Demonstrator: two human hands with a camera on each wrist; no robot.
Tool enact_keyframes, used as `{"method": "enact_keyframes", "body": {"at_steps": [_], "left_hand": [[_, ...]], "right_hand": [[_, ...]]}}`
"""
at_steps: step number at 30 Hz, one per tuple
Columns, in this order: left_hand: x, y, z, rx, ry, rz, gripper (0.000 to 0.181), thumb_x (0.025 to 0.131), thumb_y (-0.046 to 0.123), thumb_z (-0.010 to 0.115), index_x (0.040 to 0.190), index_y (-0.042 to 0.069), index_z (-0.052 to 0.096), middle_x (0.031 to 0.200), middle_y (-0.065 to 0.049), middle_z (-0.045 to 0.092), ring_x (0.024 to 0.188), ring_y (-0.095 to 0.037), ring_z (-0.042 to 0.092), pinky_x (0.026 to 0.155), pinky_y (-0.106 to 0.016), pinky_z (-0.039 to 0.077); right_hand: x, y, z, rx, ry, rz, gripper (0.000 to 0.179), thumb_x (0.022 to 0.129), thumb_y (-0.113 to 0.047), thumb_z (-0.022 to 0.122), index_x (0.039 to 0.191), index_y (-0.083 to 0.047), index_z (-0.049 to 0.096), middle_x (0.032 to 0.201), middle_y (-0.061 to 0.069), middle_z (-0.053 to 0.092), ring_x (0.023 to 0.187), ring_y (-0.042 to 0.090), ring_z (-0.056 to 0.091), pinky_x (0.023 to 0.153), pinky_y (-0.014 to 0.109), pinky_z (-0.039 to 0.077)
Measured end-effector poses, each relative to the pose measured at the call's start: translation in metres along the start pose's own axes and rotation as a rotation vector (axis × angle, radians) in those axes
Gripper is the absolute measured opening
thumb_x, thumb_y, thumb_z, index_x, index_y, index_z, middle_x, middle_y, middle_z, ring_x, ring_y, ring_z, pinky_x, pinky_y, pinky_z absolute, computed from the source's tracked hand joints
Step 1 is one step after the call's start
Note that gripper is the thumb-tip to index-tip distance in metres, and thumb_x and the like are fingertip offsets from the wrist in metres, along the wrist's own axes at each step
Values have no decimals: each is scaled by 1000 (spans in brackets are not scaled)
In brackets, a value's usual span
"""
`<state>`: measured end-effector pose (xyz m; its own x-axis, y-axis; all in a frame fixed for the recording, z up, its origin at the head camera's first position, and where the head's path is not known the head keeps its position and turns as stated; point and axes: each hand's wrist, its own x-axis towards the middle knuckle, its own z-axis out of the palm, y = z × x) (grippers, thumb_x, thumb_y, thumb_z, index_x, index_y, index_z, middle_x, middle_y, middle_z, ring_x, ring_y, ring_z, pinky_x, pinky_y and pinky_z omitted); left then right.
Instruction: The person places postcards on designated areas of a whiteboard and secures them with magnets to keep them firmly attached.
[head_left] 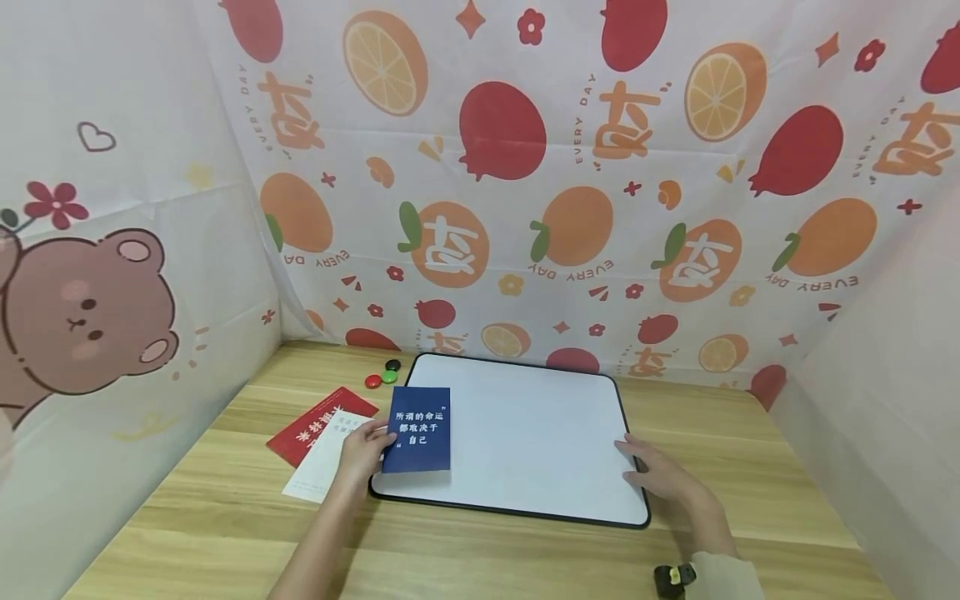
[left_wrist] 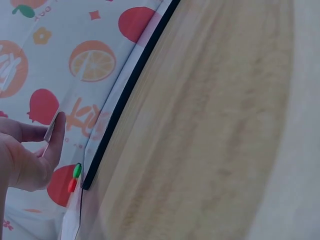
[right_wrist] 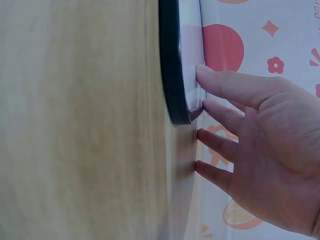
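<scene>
In the head view my left hand (head_left: 364, 454) pinches the left edge of a dark blue card (head_left: 418, 446) printed with white Chinese characters. The card is over the left part of a whiteboard (head_left: 540, 442) with a black frame. The left wrist view shows the card's edge between thumb and finger of that hand (left_wrist: 30, 155). My right hand (head_left: 660, 471) rests at the whiteboard's right edge, fingers spread. From the right wrist view, thumb and fingertips of that hand (right_wrist: 270, 145) are at the board's corner, with nothing gripped.
A red card (head_left: 318, 425) and a white card (head_left: 318, 467) overlap left of the board. Red (head_left: 373, 382), green (head_left: 389, 377) and black (head_left: 393, 365) round magnets lie near its upper left corner. A black item (head_left: 670, 581) is by the right sleeve. Printed cloth (head_left: 502, 200) hangs behind.
</scene>
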<state>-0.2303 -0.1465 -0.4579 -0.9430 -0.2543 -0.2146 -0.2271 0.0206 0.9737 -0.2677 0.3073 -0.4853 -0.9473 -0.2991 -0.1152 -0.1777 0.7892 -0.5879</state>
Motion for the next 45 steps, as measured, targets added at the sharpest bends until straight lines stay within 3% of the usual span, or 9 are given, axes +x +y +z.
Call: {"method": "enact_keyframes", "body": {"at_steps": [11,18,27,36,45], "left_hand": [[9,2,3,2,-42,-25,41,91,0,48,131,-9,40,119,-26,49,84,-18,57,67,-29,52],[16,2,7,71,-39,-39,43,91,3,50,132,-5,41,123,-25,48,100,-30,53,71,-31,50],[19,3,13,75,-47,-26,42,88,2,54,128,-6,45,117,-23,54,83,-19,58,63,-27,49],[22,4,16,91,-68,-35,41,90,4,52,130,-5,44,120,-24,52,89,-23,58,68,-31,49],[26,2,19,92,-84,-44,39,90,2,51,128,-6,46,115,-23,56,82,-18,59,66,-29,48]], "right_hand": [[-1,-2,0,-10,5,-6,50,87,-10,61,134,-5,46,144,21,27,131,42,19,102,58,18],[0,1,1,-11,5,-15,51,88,-11,61,135,-5,44,145,21,25,131,42,19,102,58,18],[1,4,3,5,4,13,51,87,-10,61,136,-7,45,146,19,25,131,41,19,102,58,18],[3,3,2,18,4,4,50,88,-11,61,136,-8,45,146,18,26,132,40,18,102,57,18],[2,0,1,10,-1,3,51,88,-10,61,136,-7,45,145,19,26,132,40,18,102,57,18]]}}
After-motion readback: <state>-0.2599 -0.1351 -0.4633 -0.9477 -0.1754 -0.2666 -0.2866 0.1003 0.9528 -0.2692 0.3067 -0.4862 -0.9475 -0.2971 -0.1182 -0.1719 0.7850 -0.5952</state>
